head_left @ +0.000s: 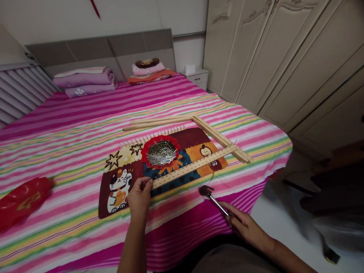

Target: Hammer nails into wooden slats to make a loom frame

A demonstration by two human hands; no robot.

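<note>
My left hand (140,195) pinches the near left end of a wooden slat (196,165) studded with small nails, fingers closed on it. The slat lies across a colourful patchwork cloth (119,178) with a cat picture. My right hand (244,225) grips a small hammer (212,196) by its metal handle, the black head resting on the bed just below the slat. A red dish (160,152) full of pins sits on the cloth above the slat.
More wooden slats (222,139) lie beyond and to the right, one with upright nails. The striped bedspread (71,151) covers the bed; a red plastic bag (22,199) lies at left. Folded bedding (85,80) is at the headboard, wardrobes (284,57) on the right.
</note>
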